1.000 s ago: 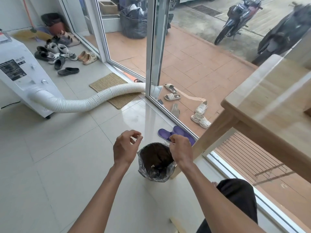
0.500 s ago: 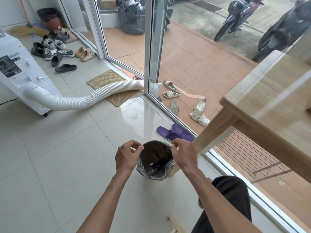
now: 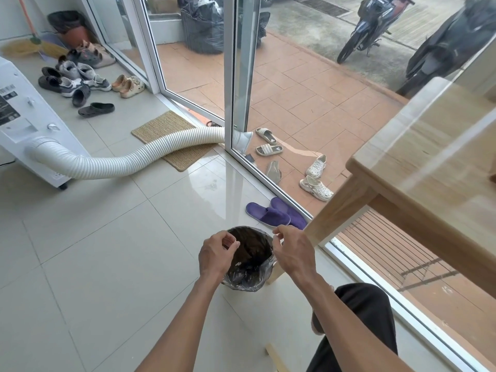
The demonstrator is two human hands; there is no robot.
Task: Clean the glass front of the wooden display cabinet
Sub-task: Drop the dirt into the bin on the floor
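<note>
Cabinet (image 3: 434,146) up R of both hands' fingers (image 3: 230,244), apart.

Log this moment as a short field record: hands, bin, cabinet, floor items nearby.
left hand: over the near-left rim of the bin, fingers curled, pinching at the liner edge
right hand: at the right rim, fingertips pinched
bin: small, lined with a dark plastic bag, on the tiled floor by the cabinet leg
wooden cabinet: at right, glass reflective; no cloth in view
purple slippers: beyond the bin, by the door track
white hose: runs across the mat to the door
</note>
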